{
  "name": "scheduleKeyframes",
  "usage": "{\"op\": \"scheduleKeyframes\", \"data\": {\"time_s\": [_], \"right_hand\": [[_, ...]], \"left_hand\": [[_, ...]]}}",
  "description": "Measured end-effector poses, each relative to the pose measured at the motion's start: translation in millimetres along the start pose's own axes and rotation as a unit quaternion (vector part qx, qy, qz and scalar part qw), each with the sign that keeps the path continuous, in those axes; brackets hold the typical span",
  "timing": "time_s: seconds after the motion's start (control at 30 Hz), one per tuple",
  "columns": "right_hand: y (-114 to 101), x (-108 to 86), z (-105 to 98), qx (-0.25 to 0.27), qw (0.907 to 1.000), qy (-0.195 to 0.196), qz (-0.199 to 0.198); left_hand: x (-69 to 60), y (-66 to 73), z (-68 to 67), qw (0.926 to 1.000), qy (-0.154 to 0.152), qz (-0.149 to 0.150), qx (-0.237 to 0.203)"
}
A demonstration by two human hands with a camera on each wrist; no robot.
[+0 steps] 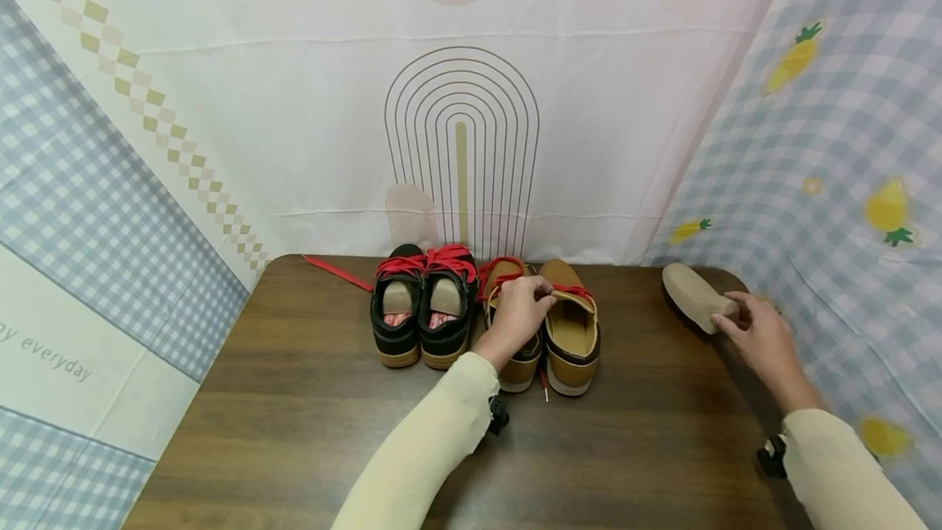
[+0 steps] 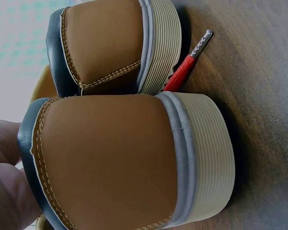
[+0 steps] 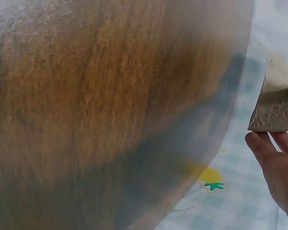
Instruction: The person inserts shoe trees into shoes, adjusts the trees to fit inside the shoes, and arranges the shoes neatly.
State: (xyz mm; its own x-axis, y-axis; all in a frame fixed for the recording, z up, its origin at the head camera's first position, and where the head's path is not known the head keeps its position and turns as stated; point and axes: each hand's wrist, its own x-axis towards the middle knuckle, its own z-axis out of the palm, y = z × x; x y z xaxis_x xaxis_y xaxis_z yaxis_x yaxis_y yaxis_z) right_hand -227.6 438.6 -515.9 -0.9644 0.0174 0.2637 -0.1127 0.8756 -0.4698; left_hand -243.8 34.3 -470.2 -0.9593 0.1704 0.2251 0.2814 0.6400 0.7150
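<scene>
My right hand (image 1: 761, 338) grips the narrow end of a beige molded shoe insert (image 1: 692, 294) near the table's right edge. In the right wrist view, fingers hold the same insert (image 3: 277, 96). My left hand (image 1: 521, 309) reaches over the left brown shoe (image 1: 518, 373), fingers bent, fingertips beside the tongue of the right brown shoe (image 1: 574, 375). Whether they pinch the tongue is hidden. The right brown shoe's opening shows its bare tan insole. From the left wrist view, the left shoe's heel (image 2: 105, 158) partly hides the hand (image 2: 9, 177).
Left of the brown pair stand two black shoes (image 1: 441, 350) with red laces and a beige insert in each. A red lace (image 1: 338, 272) trails leftward from them. A red lace tip (image 2: 192, 60) lies between the brown heels. Patterned cloth (image 1: 464, 15) rises behind the wooden table (image 1: 294, 399).
</scene>
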Motion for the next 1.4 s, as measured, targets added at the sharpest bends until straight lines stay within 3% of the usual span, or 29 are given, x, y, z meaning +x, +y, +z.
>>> {"op": "scheduleKeyframes", "data": {"time_s": [0.5, 1.2, 1.4], "right_hand": [[-27.1, -9.0, -14.4, -0.003, 0.9989, 0.016, -0.043], [-74.0, -17.9, -24.3, -0.001, 0.9893, 0.067, -0.13], [-83.3, -20.6, -26.0, -0.003, 0.9899, 0.057, -0.129]], "left_hand": [[-0.2, -0.7, 1.9, 0.9999, -0.004, -0.013, -0.007], [0.2, 0.1, 1.4, 0.9998, -0.002, -0.014, -0.016], [1.1, -1.6, 2.0, 0.9997, 0.001, -0.014, -0.021]]}}
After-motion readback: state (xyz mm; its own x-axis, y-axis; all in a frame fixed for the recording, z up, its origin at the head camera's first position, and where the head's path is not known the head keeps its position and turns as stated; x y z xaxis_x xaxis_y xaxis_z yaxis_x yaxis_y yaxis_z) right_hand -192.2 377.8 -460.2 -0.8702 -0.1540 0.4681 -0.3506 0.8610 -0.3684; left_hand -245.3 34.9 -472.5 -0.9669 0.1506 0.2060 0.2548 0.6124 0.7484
